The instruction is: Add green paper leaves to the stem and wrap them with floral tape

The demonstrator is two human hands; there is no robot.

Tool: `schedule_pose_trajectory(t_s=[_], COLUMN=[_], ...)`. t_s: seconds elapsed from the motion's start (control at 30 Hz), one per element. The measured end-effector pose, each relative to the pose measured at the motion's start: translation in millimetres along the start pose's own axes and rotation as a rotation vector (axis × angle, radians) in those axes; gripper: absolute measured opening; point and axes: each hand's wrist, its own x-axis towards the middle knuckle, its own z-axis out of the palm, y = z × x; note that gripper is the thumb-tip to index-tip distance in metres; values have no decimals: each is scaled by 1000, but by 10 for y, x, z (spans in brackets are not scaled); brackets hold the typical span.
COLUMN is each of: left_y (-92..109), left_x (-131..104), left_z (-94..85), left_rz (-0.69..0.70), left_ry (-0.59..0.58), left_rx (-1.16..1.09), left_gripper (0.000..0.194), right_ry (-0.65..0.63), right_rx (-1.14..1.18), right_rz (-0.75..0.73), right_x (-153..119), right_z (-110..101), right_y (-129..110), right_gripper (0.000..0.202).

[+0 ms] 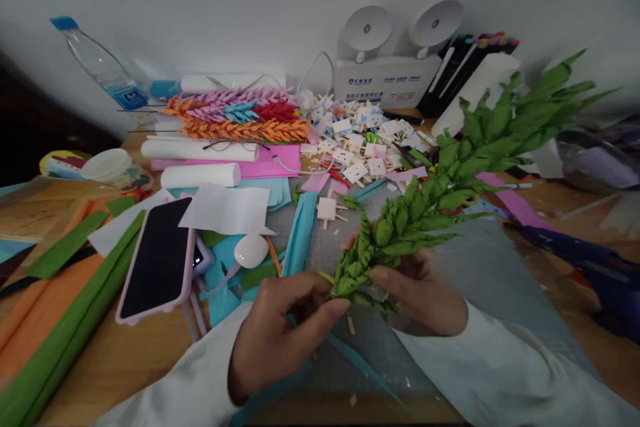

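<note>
A long green crepe-paper leaf spray (440, 190) slants from the middle of the table up to the right, its layered paper leaves pointing outward. My left hand (285, 330) pinches its lower end, where a bit of pale stem shows near the fingertips. Around the lower leaves, my right hand (420, 290) is closed, thumb in front and the other fingers partly hidden behind the paper. Under both hands lies a grey cutting mat (480, 280) with thin blue paper strips (365, 367) and small scraps.
Behind the hands is a heap of small white pieces on sticks (355, 147), beside orange and pink paper flower spikes (245, 128). A phone (157, 260) and green crepe paper (75, 340) lie left. A glue gun (585, 260) sits right; a bottle (103, 67) stands back left.
</note>
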Motion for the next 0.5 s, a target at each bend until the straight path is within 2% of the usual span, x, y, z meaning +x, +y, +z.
schedule_pose_trajectory(t_s=[0.1,0.27,0.37,0.5], left_y=[-40,-93,-65,-8], left_x=[-2,-18,-36,-34], left_z=[-9,-41,-48,-24], left_rz=[125,238,202,41], left_ry=[59,-11,-90,-194], left_rx=[223,332,255,-8], left_gripper=[28,30,32,40], right_ry=[3,-16,19,65], right_rx=[1,35,51,30], right_rz=[-32,4,19,14], right_x=[14,16,14,14], right_z=[44,44,27,28], right_y=[-6,22,42,35], right_gripper=[14,16,18,19])
